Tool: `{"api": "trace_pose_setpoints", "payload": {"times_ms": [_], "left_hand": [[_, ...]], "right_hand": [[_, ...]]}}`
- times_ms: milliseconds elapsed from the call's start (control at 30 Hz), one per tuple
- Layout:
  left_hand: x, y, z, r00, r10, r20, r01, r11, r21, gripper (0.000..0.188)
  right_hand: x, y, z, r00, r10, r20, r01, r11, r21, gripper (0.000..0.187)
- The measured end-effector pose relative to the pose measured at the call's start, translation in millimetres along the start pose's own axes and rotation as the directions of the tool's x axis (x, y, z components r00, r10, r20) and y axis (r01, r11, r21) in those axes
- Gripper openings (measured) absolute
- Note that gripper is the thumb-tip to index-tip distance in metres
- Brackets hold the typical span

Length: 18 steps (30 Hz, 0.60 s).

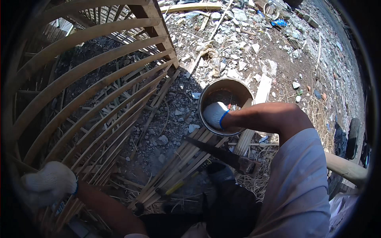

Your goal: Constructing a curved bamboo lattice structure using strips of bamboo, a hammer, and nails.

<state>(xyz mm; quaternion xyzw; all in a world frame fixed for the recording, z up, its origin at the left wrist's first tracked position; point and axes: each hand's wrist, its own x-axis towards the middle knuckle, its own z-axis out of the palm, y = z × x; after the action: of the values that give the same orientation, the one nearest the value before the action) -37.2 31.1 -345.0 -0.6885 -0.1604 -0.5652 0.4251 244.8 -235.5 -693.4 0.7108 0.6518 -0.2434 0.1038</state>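
Observation:
My right hand (216, 115), in a white knit glove with a blue cuff, reaches down inside a round metal bucket (248, 95). Its fingers are hidden by the glove's back and the shade. Small loose bits, some red, lie at the bucket's bottom, too small to name. At the far left my left hand (51, 182), gloved the same way, is closed over the near end of a wooden slatted frame (101, 81). This frame has long, spaced slats fixed to a thick end board. A handsaw (216, 152) lies below the bucket, across a bundle of thin wooden strips (174, 168).
Near my feet lies a yellow-handled tool (180, 185). A pale round pole (346, 168) juts in at right, close to a dark tyre (352, 139). Stones and rubble (238, 43) cover the ground beyond the bucket. A flat board (263, 89) lies behind it.

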Motion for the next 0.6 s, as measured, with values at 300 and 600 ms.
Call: {"api": "trace_pose_setpoints", "payload": {"times_ms": [300, 600], "left_hand": [[-7, 23, -18, 0.983, -0.136, 0.121, 0.147, 0.985, -0.087, 0.046], [-13, 24, -12, 0.969, -0.239, 0.061, 0.245, 0.904, -0.35, 0.036]], "right_hand": [[11, 52, 84, 0.982, -0.185, 0.038, 0.188, 0.949, -0.252, 0.022], [-21, 68, -8, 0.979, -0.096, -0.177, 0.132, 0.97, 0.205, 0.031]]}}
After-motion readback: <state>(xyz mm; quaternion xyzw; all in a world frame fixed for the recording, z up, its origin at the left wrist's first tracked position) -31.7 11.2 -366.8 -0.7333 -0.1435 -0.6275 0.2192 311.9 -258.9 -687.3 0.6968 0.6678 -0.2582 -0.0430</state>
